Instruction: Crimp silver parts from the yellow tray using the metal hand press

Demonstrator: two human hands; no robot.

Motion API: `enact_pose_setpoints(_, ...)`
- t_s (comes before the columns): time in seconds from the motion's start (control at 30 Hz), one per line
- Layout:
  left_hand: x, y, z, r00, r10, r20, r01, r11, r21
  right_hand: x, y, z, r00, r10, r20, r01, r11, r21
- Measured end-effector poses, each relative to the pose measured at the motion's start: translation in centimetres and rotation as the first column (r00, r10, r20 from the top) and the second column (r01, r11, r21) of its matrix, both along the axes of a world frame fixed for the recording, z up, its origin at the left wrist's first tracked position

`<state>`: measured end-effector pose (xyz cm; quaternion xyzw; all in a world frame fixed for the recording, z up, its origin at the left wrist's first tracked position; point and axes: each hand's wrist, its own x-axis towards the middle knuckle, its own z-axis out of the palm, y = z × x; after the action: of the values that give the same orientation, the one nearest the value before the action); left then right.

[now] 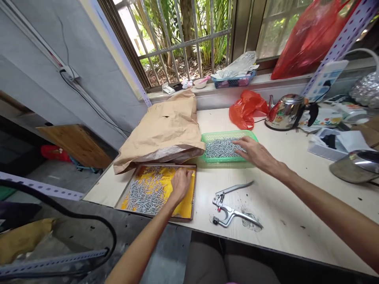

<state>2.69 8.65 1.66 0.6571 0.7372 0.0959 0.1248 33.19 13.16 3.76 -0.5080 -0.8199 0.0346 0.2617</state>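
Note:
My left hand (180, 184) rests in a shallow yellow-lined tray (187, 208) at the table's front left, fingers curled down among several small silver metal pieces (146, 191); what the fingers pinch is hidden. My right hand (251, 150) reaches forward over a green plastic basket (209, 137) filled with more silver pieces (220, 148), fingers bent down into the pile at its right end. Metal hand pliers (229, 209) lie on the table between my arms, untouched.
A brown paper sack (166, 128) lies behind the tray. A steel kettle (286, 112), red plastic bags (247, 108), white boxes (334, 144) and a metal lid (355, 165) crowd the right. Barred windows and a cluttered sill stand behind. A perforated metal rail (44, 189) runs left.

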Motion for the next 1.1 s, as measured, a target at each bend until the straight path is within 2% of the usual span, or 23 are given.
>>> enact_pose_setpoints(0.07,0.1,1.0,-0.7,0.999,0.008,-0.043,-0.011,0.998,-0.056,-0.3,-2.0,-1.3,0.997,0.077,-0.028,-0.078,0.996,-0.034)
enact_pose_setpoints(0.17,0.8,1.6,-1.4,0.996,0.001,-0.092,-0.01,0.995,-0.096,-1.2,-6.6,-2.5,0.983,0.16,-0.094,-0.172,0.975,-0.138)
enact_pose_setpoints(0.3,1.4,2.2,-1.2,0.99,0.007,-0.142,-0.023,0.993,-0.113,-2.1,-12.5,-3.3,0.971,0.209,-0.113,-0.237,0.898,-0.371)
enact_pose_setpoints(0.4,1.6,2.6,-1.2,0.98,-0.024,-0.199,0.0,0.993,-0.119,-2.6,-15.6,-3.7,0.976,0.211,-0.048,-0.208,0.857,-0.471)
enact_pose_setpoints(0.53,1.9,2.8,-1.7,0.951,-0.136,-0.277,0.119,0.99,-0.079,-3.1,-17.5,-4.3,0.98,0.182,0.079,-0.128,0.883,-0.451)
enact_pose_setpoints(0.63,1.6,2.8,-1.3,0.938,-0.171,-0.302,0.16,0.985,-0.059,-3.4,-17.9,-4.3,0.977,0.139,0.16,-0.056,0.899,-0.434)
enact_pose_setpoints(0.7,1.2,2.3,-0.4,0.955,-0.145,-0.259,0.144,0.989,-0.024,-3.4,-18.0,-4.1,0.971,0.125,0.205,-0.025,0.902,-0.431)
enact_pose_setpoints(0.73,1.1,1.7,0.2,0.975,-0.124,-0.186,0.125,0.992,-0.006,-3.3,-18.0,-4.1,0.967,0.121,0.223,-0.015,0.905,-0.426)
enact_pose_setpoints(0.8,1.2,-0.1,1.5,0.992,-0.075,0.099,0.077,0.997,-0.022,-2.8,-17.9,-4.1,0.962,0.112,0.249,-0.002,0.915,-0.404)
enact_pose_setpoints(0.83,1.4,-1.4,2.0,0.957,-0.042,0.287,0.067,0.995,-0.076,-2.5,-17.8,-4.2,0.96,0.109,0.259,0.0,0.922,-0.388)
enact_pose_setpoints(0.87,1.8,-2.9,2.4,0.886,0.009,0.463,0.073,0.985,-0.158,-2.2,-17.7,-4.3,0.958,0.107,0.266,0.0,0.928,-0.373)
enact_pose_setpoints(0.93,3.1,-5.9,2.7,0.707,0.154,0.69,0.137,0.928,-0.347,-1.5,-17.5,-4.4,0.957,0.119,0.266,-0.014,0.93,-0.368)
enact_pose_setpoints(1.0,4.5,-8.5,2.2,0.586,0.299,0.753,0.209,0.842,-0.497,-1.0,-17.4,-4.4,0.96,0.123,0.253,-0.017,0.924,-0.382)
enact_pose_setpoints(1.1,6.4,-10.5,1.3,0.468,0.445,0.763,0.307,0.728,-0.613,-1.1,-17.6,-3.8,0.985,0.077,0.156,-0.019,0.939,-0.344)
